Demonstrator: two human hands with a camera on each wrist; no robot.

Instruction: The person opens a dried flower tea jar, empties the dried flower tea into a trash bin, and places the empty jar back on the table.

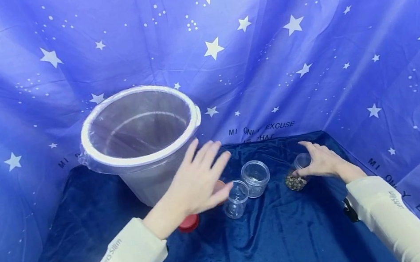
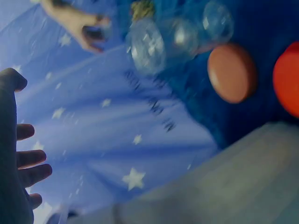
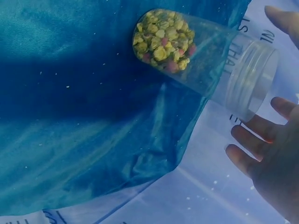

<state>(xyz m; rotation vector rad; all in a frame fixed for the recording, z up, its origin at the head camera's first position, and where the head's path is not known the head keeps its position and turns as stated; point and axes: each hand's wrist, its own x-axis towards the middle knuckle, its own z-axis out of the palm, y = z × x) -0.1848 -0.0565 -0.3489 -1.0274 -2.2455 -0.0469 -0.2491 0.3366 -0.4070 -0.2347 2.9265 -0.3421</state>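
Note:
My left hand (image 1: 200,179) hovers with fingers spread and straight beside the bucket (image 1: 140,136), above a red lid (image 1: 188,223); it holds nothing. In the left wrist view its fingers (image 2: 21,161) show at the left edge. My right hand (image 1: 321,161) is at the mouth of a clear jar (image 1: 297,174) that lies tilted on the blue cloth with yellow dried buds (image 3: 163,39) in its bottom. In the right wrist view the fingers (image 3: 254,147) are extended just beside the jar's threaded mouth (image 3: 252,79), with a small gap showing.
Two empty clear jars (image 1: 255,177) (image 1: 236,198) stand between my hands. A second orange-red lid (image 2: 231,72) lies by the bucket, mostly hidden under my left hand in the head view. The starry blue backdrop (image 1: 303,46) walls in the back and sides.

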